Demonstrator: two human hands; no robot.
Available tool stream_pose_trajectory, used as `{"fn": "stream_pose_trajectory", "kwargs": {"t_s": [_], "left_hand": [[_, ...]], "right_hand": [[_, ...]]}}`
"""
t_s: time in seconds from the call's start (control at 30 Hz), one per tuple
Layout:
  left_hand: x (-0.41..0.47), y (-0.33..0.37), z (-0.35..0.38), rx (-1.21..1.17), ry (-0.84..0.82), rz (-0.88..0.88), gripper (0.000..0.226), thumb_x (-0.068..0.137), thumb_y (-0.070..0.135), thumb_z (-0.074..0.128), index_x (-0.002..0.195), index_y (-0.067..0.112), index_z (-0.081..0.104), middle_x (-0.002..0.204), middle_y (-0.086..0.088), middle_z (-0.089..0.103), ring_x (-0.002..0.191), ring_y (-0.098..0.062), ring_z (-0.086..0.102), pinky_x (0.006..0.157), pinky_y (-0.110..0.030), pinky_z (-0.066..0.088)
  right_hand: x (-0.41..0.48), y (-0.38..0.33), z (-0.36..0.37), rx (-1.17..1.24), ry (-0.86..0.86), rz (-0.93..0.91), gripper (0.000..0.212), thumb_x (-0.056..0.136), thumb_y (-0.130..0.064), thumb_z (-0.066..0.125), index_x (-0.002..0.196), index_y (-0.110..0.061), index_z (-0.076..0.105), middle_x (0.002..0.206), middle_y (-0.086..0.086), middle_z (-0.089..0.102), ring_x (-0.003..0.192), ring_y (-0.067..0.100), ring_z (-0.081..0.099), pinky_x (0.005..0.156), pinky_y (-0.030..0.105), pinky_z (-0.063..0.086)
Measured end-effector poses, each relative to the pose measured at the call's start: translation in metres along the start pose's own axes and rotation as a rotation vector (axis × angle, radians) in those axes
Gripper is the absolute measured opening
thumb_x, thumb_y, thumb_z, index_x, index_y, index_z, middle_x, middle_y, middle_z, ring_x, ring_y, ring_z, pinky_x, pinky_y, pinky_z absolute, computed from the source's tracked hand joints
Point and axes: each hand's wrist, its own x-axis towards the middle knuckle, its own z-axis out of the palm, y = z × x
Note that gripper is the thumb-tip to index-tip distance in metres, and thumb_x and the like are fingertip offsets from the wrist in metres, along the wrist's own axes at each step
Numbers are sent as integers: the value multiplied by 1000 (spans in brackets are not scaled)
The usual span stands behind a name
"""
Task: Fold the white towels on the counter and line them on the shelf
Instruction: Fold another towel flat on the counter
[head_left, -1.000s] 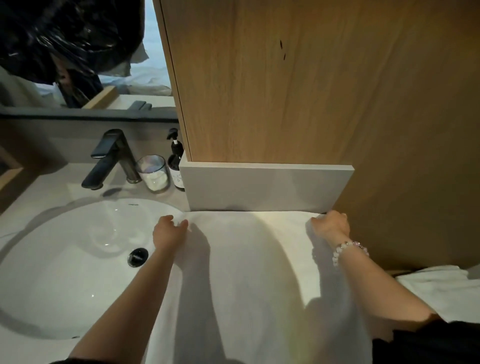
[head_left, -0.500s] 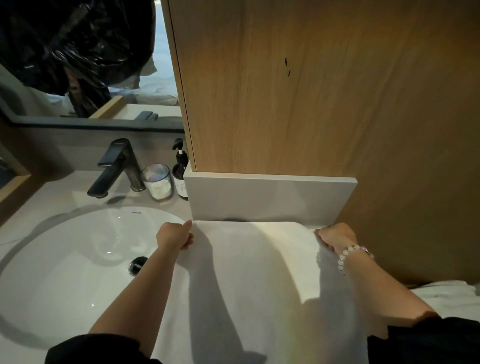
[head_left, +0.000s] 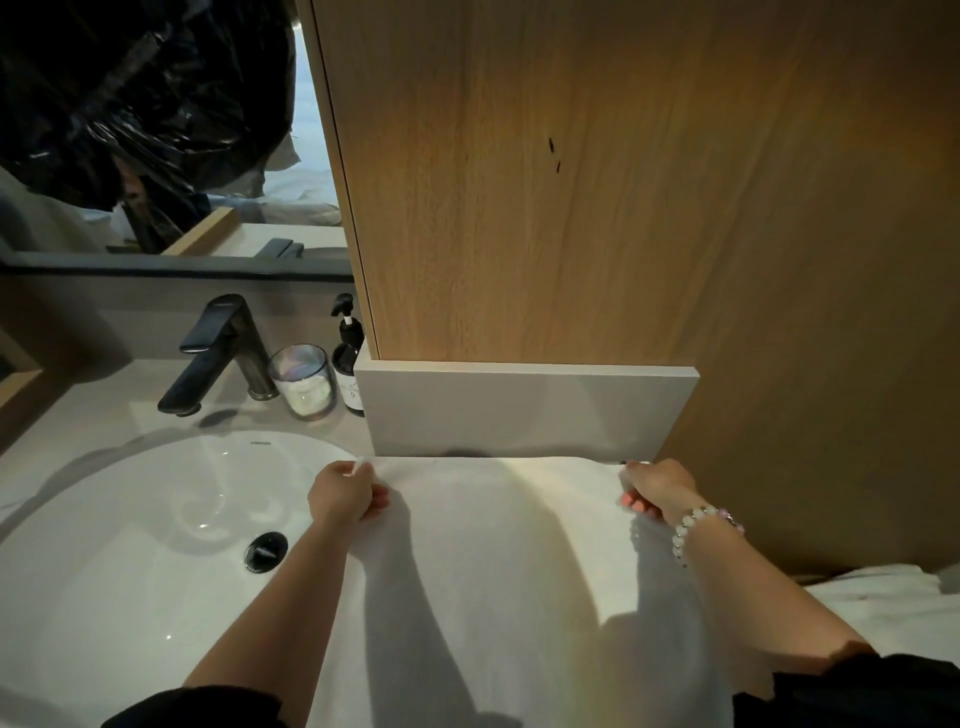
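Item: bathroom counter (head_left: 98, 400), one towel in work.

1. Sink (head_left: 119, 561), white, set into the counter; dark tap (head_left: 215, 353) behind it, then a glass jar (head_left: 304, 382) and a dark pump bottle (head_left: 347, 358) side by side.
2. Left hand (head_left: 344, 493): fingers curled, pinching the far left corner of the towel, just at the sink's right rim.
3. White towel (head_left: 493, 582): spread flat on the counter to the right of the sink, its far edge lying along the foot of the grey panel (head_left: 519, 410) below the wooden cabinet (head_left: 571, 208); the near end runs out of view at the bottom.
4. Right hand (head_left: 655, 488): fingers curled, pinching the far right corner; bead bracelet (head_left: 698, 525) on the wrist.
5. Second white towel (head_left: 893, 608): at the far right, apart from the first, only partly in view.

Step in hand, as judged: the first fold, with both far corners gripped and the cloth laid out.

Next move calls for: drawing both corners toward the body together and evenly, so the far edge lands square on the near edge, then smoothing. The shelf is not in view, so placing remains to be done.
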Motion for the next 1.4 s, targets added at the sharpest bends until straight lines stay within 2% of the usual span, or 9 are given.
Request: {"fn": "stream_pose_trajectory", "kwargs": {"t_s": [0.2, 0.33, 0.5, 0.67, 0.87, 1.1, 1.23, 1.37, 1.4], "left_hand": [[5, -6, -1, -79, -20, 8, 12, 86, 14, 50, 78, 12, 58, 45, 7, 63, 53, -13, 62, 59, -24, 47], [2, -7, 1, -130, -19, 43, 25, 86, 15, 45, 78, 4, 67, 60, -1, 68, 63, -22, 61, 69, -28, 46], [-11, -4, 1, -202, 5, 111, 22, 94, 14, 40, 107, 2, 54, 82, -3, 66, 85, -22, 58, 79, -30, 43], [-24, 7, -1, -227, 3, 300, 18, 101, 20, 31, 109, 8, 41, 94, -7, 61, 95, -23, 59, 91, -40, 42], [-34, 31, -16, -290, 20, 371, 22, 100, 14, 31, 112, 1, 44, 98, -10, 58, 97, -25, 58, 100, -40, 42], [-60, 29, -29, -278, -41, 341, 12, 98, 13, 37, 108, 8, 42, 105, -9, 53, 99, -21, 51, 93, -35, 41], [-68, 8, -39, -239, -69, 275, 36, 88, 19, 41, 110, -7, 50, 93, -11, 51, 87, -22, 46, 76, -32, 39], [-97, -1, -46, -371, -61, 169, 5, 87, 8, 44, 86, 9, 48, 81, -7, 48, 77, -18, 45, 70, -25, 39], [-102, -2, -47, -417, -48, 152, 16, 90, 3, 41, 79, 13, 45, 78, -5, 47, 75, -17, 45, 69, -23, 39]], "right_hand": [[5, 2, -1, 307, -18, 22, 20, 92, -10, 47, 77, 0, 57, 42, 4, 59, 24, 6, 40, 30, 14, 32], [0, 1, -2, 550, 9, 15, 18, 88, -11, 52, 79, 4, 55, 64, 16, 64, 49, 22, 61, 57, 33, 57], [-12, 0, -6, 578, 68, -23, 19, 87, -21, 63, 78, -6, 57, 66, 11, 64, 56, 20, 61, 52, 27, 53], [-22, -1, -9, 590, 180, -95, 29, 83, -17, 69, 60, -12, 53, 59, 3, 61, 67, 21, 63, 74, 32, 52], [-40, -9, -20, 618, 194, -201, 33, 83, -12, 68, 60, -17, 45, 64, 2, 53, 61, 14, 48, 66, 26, 42], [-57, 15, -26, 642, 181, -240, 30, 82, -8, 65, 61, -19, 47, 64, 1, 51, 62, 15, 44, 59, 25, 39], [-65, 34, -24, 656, 131, -225, 29, 82, -5, 64, 63, -20, 49, 79, 2, 54, 77, 18, 50, 76, 34, 46], [-76, 48, -23, 710, 73, -217, 25, 85, 2, 60, 69, -16, 52, 79, 4, 54, 75, 16, 53, 79, 32, 52], [-79, 53, -22, 723, 61, -210, 24, 85, 3, 59, 72, -16, 53, 82, 6, 56, 75, 16, 54, 73, 28, 52]]}}
